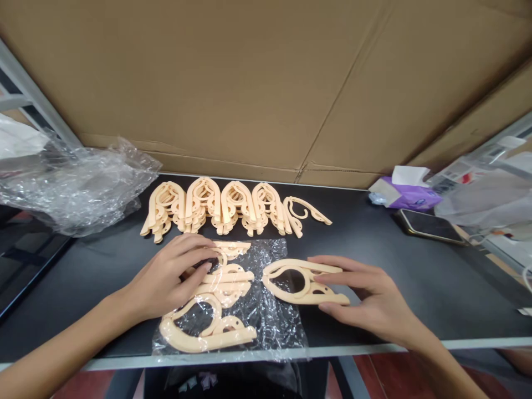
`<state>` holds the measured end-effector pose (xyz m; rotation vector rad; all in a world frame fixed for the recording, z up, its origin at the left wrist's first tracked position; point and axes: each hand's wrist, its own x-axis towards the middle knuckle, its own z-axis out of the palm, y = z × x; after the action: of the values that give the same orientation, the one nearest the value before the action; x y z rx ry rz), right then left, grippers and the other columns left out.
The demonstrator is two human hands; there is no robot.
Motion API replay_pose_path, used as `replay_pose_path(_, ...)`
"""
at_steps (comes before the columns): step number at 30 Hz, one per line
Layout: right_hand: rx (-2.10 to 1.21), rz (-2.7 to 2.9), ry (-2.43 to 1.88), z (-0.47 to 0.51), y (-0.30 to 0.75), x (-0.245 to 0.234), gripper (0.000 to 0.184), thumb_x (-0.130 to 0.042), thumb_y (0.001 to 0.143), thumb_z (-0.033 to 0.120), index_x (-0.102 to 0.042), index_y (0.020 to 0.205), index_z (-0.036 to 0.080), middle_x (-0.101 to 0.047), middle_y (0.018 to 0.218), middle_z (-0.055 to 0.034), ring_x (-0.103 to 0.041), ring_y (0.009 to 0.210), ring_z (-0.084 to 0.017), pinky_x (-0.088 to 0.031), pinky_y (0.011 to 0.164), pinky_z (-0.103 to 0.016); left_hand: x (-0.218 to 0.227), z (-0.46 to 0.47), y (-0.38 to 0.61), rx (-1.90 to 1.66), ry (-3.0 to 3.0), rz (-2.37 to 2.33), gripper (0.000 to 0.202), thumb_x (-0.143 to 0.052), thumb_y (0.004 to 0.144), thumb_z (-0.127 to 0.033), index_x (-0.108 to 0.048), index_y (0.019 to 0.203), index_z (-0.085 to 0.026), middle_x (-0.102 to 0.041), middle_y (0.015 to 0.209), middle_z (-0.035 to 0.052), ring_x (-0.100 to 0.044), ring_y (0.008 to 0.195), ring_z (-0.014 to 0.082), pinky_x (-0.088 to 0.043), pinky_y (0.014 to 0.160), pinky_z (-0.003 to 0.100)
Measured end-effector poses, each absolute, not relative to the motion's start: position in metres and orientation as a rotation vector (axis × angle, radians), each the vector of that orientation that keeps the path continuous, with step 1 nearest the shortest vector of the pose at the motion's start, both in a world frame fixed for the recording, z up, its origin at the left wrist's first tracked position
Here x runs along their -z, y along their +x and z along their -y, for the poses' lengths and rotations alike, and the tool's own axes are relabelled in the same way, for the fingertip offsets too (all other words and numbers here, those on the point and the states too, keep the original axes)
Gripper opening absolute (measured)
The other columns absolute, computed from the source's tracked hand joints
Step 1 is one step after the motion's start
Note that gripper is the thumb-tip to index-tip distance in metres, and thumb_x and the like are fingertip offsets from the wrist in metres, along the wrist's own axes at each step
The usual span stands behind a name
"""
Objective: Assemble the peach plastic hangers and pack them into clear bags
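My right hand (pixel 366 293) grips a cream folding clothes hanger (pixel 305 296) between thumb and fingers, its rounded end pointing left over the edge of a clear plastic bag (pixel 274 316). The bag lies flat near the table's front edge with folded hangers (pixel 208 338) inside its left part. My left hand (pixel 172 271) is closed, thumb toward the fingers, on the bag and the upper hangers in it; its fingertips partly cover them. Behind the bag, several stacks of the same hangers (pixel 203 194) stand in a row, and a lone hanger (pixel 316 213) lies at their right end.
A heap of clear plastic bags (pixel 78 188) lies at the left, above a dark flat panel (pixel 25 260). A purple tissue pack (pixel 407 194) and a phone (pixel 430 226) are at the right. Cardboard (pixel 233 83) walls off the back of the black table (pixel 353 233).
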<state>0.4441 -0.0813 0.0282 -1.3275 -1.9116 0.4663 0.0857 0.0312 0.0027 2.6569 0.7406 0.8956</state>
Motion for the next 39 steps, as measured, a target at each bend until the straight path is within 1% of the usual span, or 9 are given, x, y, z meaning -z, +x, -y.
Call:
replay_pose_path(5,-0.620,1.860,-1.291,0.071,0.437,-0.022,0.026,-0.085,0.071,0.028,-0.083,0.097,0.029,-0.077,0.116,-0.0089,-0.077,0.099,-0.028,-0.064,0.087,-0.040,-0.009,-0.028,0.089,-0.893,2.630,-0.748,0.029,-0.053,0.094,-0.013,-0.073,0.114,-0.018,-0.071,0.114,0.0116,-0.065,0.109,0.0238,-0.058,0.094,0.042)
replay_pose_path(8,-0.757,1.746,-1.279,0.071,0.441,-0.019,0.026,-0.087,0.069,0.029,-0.084,0.095,0.028,-0.077,0.116,-0.0107,-0.077,0.099,-0.028,-0.065,0.083,-0.037,-0.011,-0.027,0.091,-0.891,2.619,-0.735,0.029,-0.052,0.094,-0.012,-0.073,0.113,-0.017,-0.071,0.113,0.0124,-0.066,0.106,0.0235,-0.058,0.093,0.043)
replay_pose_path(14,-0.924,1.621,-1.238,0.068,0.439,-0.013,0.027,-0.089,0.070,0.033,-0.083,0.096,0.029,-0.076,0.120,-0.0116,-0.075,0.104,-0.030,-0.065,0.082,-0.037,-0.011,-0.026,0.092,-0.899,2.589,-0.727,0.026,-0.051,0.095,-0.011,-0.070,0.113,-0.014,-0.070,0.113,0.0129,-0.065,0.107,0.0225,-0.059,0.091,0.040)
replay_pose_path(20,-0.902,1.765,-1.231,0.052,0.405,-0.018,0.029,-0.086,0.072,0.029,-0.082,0.100,0.028,-0.075,0.123,-0.0102,-0.074,0.108,-0.028,-0.064,0.087,-0.038,-0.010,-0.024,0.092,-0.851,2.561,-0.735,0.027,-0.047,0.100,-0.012,-0.067,0.118,-0.016,-0.069,0.115,0.0110,-0.062,0.110,0.0212,-0.056,0.094,0.039)
replay_pose_path(24,-0.840,1.979,-1.193,0.040,0.386,-0.021,0.037,-0.082,0.073,0.026,-0.078,0.110,0.027,-0.074,0.125,-0.0079,-0.072,0.112,-0.027,-0.060,0.097,-0.043,-0.010,-0.024,0.092,-0.835,2.556,-0.740,0.027,-0.045,0.101,-0.013,-0.065,0.118,-0.016,-0.068,0.115,0.0104,-0.062,0.109,0.0205,-0.055,0.095,0.039)
replay_pose_path(28,-0.712,2.091,-1.152,0.034,0.378,-0.017,0.043,-0.080,0.079,0.032,-0.070,0.121,0.025,-0.072,0.128,-0.0086,-0.070,0.116,-0.026,-0.058,0.100,-0.044,-0.010,-0.023,0.093,-0.855,2.553,-0.746,0.025,-0.045,0.102,-0.014,-0.066,0.116,-0.014,-0.068,0.113,0.0110,-0.062,0.106,0.0203,-0.055,0.093,0.038)
replay_pose_path(33,-0.565,2.212,-1.172,0.038,0.390,-0.013,0.046,-0.080,0.080,0.032,-0.066,0.123,0.025,-0.067,0.136,-0.0105,-0.066,0.122,-0.026,-0.056,0.102,-0.043,-0.011,-0.023,0.094,-0.879,2.531,-0.747,0.023,-0.048,0.101,-0.016,-0.068,0.113,-0.015,-0.069,0.111,0.0108,-0.063,0.103,0.0206,-0.056,0.091,0.038)
replay_pose_path(36,-0.545,2.243,-1.219,0.041,0.397,-0.012,0.038,-0.077,0.082,0.027,-0.067,0.119,0.027,-0.070,0.128,-0.0074,-0.068,0.116,-0.024,-0.058,0.097,-0.039,-0.012,-0.024,0.093,-0.879,2.537,-0.727,0.025,-0.047,0.100,-0.015,-0.068,0.113,-0.015,-0.070,0.112,0.0103,-0.064,0.105,0.0208,-0.056,0.093,0.039)
replay_pose_path(39,-0.538,2.161,-1.247,0.041,0.397,-0.013,0.023,-0.071,0.087,0.025,-0.068,0.111,0.026,-0.074,0.110,-0.0043,-0.071,0.101,-0.020,-0.060,0.087,-0.034,-0.012,-0.023,0.093,-0.871,2.519,-0.740,0.026,-0.046,0.101,-0.015,-0.068,0.114,-0.016,-0.071,0.113,0.0098,-0.064,0.107,0.0205,-0.057,0.095,0.039)
